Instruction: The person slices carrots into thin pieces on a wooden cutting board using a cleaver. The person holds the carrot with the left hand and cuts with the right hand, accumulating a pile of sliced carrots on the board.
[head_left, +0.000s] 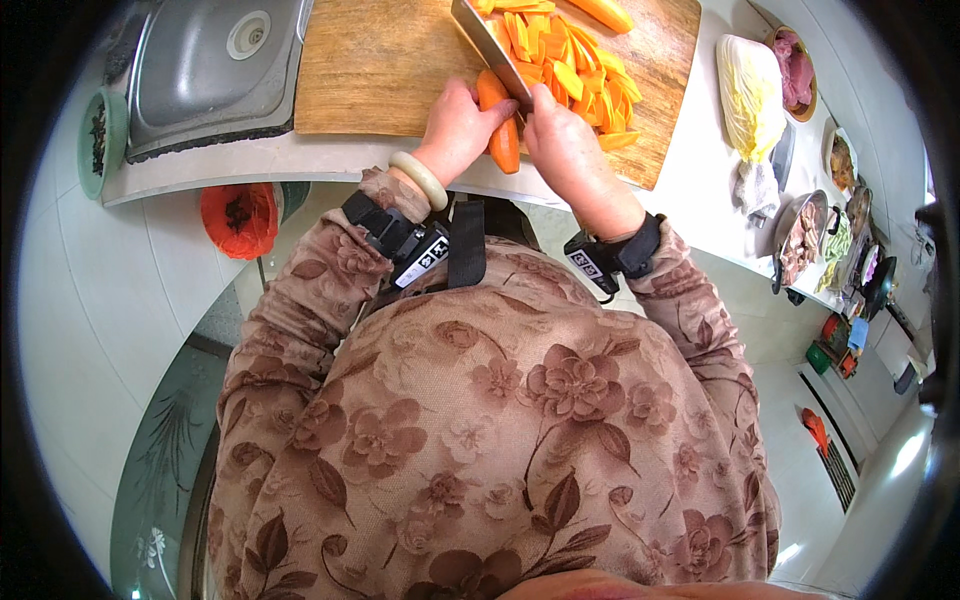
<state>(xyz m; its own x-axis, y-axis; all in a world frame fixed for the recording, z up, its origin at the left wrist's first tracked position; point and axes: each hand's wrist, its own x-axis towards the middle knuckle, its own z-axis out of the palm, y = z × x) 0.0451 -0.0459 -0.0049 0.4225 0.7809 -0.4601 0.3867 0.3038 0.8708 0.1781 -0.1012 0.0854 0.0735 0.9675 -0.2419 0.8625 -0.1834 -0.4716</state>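
My left hand (463, 126) grips a peeled carrot (505, 148) at the near edge of the wooden cutting board (375, 75); the carrot's near end sticks out past the board. My right hand (561, 142) is closed around the handle end of a kitchen knife (491, 52), whose blade lies across the carrot close to my left thumb. Right of the blade is a pile of sliced carrot pieces (574, 71). Another carrot (604, 13) rests on the board beyond the pile. The knife's handle is hidden in my fingers.
A steel sink (217, 75) is left of the board, with a green basket (114, 142) beside it. A red-lined bin (240, 221) stands below the counter. To the right are a napa cabbage (750, 97), a bowl of raw meat (795, 71) and a pan of sliced meat (801, 240).
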